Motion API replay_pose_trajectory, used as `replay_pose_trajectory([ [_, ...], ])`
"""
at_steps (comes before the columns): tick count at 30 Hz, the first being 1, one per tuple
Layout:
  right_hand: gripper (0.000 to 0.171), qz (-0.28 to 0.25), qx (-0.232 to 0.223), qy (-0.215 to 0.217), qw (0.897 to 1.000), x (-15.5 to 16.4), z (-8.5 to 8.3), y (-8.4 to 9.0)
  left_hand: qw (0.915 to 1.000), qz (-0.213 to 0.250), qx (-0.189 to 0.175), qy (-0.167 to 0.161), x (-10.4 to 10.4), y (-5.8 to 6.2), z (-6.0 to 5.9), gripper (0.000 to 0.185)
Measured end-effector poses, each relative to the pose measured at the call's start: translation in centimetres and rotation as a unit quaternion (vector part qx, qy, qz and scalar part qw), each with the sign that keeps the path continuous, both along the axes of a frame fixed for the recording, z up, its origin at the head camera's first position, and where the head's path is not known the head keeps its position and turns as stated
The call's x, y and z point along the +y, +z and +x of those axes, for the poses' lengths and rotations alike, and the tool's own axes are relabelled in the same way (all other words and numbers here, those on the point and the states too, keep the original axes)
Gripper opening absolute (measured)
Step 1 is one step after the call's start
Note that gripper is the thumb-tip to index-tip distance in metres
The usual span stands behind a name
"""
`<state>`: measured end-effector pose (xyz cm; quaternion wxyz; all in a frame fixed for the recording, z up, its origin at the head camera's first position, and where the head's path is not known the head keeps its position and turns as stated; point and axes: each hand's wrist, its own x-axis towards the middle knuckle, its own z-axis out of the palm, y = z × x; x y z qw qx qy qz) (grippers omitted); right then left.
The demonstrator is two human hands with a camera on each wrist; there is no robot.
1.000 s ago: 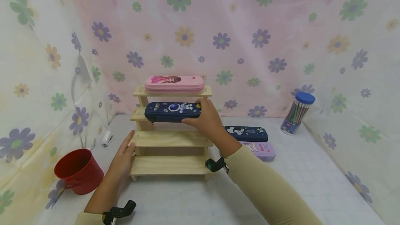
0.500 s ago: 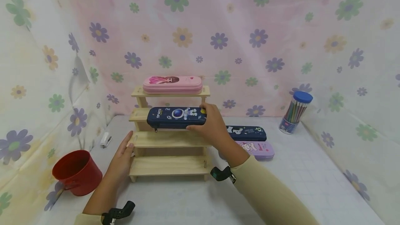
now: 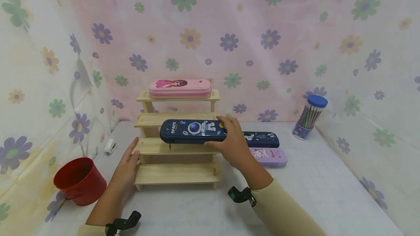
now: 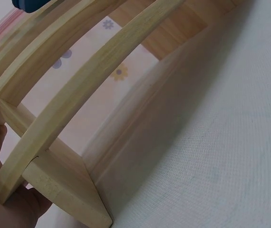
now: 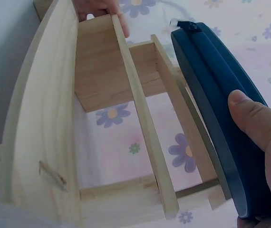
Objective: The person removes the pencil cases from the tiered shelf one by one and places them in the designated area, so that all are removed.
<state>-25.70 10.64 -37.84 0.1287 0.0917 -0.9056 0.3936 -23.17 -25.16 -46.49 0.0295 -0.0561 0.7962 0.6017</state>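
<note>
Firmly, the right hand [image 3: 233, 144] has its grip round the right end of the dark navy space-print zip pencil case [image 3: 193, 131], thumb under, fingers on top, holding it level in front of the four-tier pale wooden step shelf [image 3: 177, 148]. The left hand [image 3: 126, 168] lies with straight fingers against the shelf's left post, holding nothing. Four pencil cases show: this one, a pink one [image 3: 180, 88] on the top step, and a dark one [image 3: 262, 139] and a lilac one [image 3: 269, 156] on the worktop. Only the head view shows the red bucket [image 3: 80, 180] near the left edge and the blue-lidded pencil tube [image 3: 310, 117]; the right wrist view alone shows the thumb [image 5: 256, 121] on the case's spine.
</note>
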Motion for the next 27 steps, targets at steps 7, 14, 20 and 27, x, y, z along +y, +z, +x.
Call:
replay_pose_trajectory([
  [7, 0.087, -0.008, 0.005, -0.013, 1.0, 2.1, 0.9, -0.4, 0.9998, -0.016, 0.009, 0.008, 0.1, 0.2, -0.2, 0.057],
  [14, 0.088, -0.028, -0.016, -0.03, 0.999, 4.0, 1.6, -1.4, 0.9997, -0.022, 0.011, 0.003, 0.0, 0.1, 0.1, 0.059],
  [20, 0.091, -0.064, -0.032, -0.017, 0.997, 6.2, 1.7, -2.9, 0.9998, -0.015, 0.012, 0.002, -0.1, 0.2, 0.2, 0.057],
  [27, 0.095, -0.068, -0.066, -0.019, 0.995, 8.9, 1.7, -3.8, 0.9999, -0.005, 0.012, 0.002, -0.1, -0.2, 0.1, 0.056],
])
